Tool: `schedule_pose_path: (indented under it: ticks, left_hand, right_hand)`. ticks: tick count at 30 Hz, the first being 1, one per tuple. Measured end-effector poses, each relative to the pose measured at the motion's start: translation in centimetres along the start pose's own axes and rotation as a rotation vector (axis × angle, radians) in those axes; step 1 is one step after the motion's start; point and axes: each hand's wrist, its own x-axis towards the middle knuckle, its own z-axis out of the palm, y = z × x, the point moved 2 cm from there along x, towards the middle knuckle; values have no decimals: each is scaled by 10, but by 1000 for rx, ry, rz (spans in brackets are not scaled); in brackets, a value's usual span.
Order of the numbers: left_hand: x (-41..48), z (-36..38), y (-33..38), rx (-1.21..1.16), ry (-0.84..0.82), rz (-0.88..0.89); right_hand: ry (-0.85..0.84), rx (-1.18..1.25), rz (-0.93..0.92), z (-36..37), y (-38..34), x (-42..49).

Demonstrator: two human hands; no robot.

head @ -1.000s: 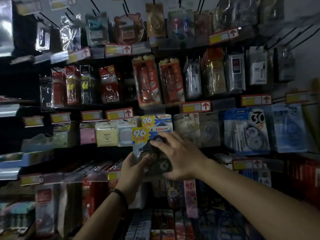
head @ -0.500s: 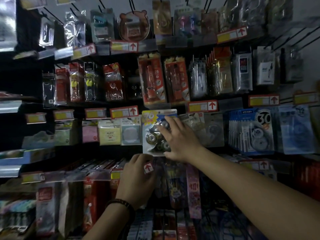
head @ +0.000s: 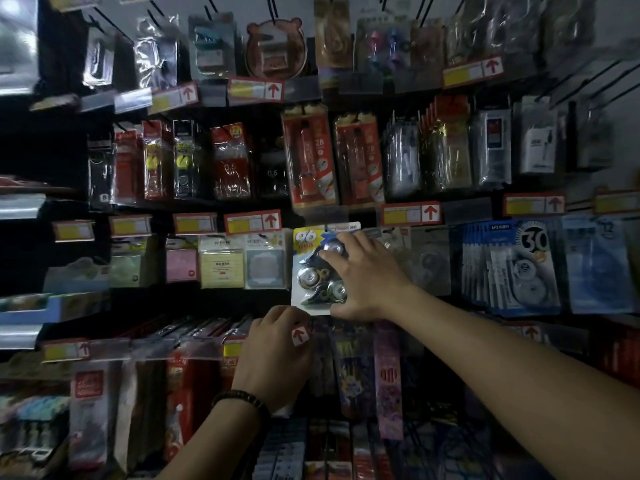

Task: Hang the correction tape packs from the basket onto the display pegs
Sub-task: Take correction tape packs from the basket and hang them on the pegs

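Observation:
A correction tape pack (head: 308, 268), a blister card with a yellow "96" at its top, hangs flat against the display at centre, in the row under the red price tags. My right hand (head: 367, 278) lies over its right half. The fingers are spread and fairly straight on the blister, and the thumb runs along the card's bottom edge. Just below, my left hand (head: 273, 358) curls round a red-arrow price tag (head: 299, 336) at the front of the lower row. The peg is hidden behind the card. No basket is in view.
Blue correction tape packs (head: 512, 268) hang in a thick stack to the right. Sticky-note pads (head: 221, 266) hang to the left and red pencil packs (head: 308, 157) above. More packaged goods crowd the lower pegs (head: 388, 375). The scene is dim.
The pack has gone from being held in both hands in front of the display to hanging against it. My left hand dropped to the lower price tag, and my right hand stays on the pack.

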Motion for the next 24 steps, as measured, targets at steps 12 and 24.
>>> schedule_pose_path:
  ticks: [12,24]
  left_hand:
    - [-32,7,13,28,-84,23]
    - [-212,73,12,-5,-495,-216]
  right_hand:
    - [-118,143,75,11,-13,-19]
    - [-145,663,260,75,-59,-226]
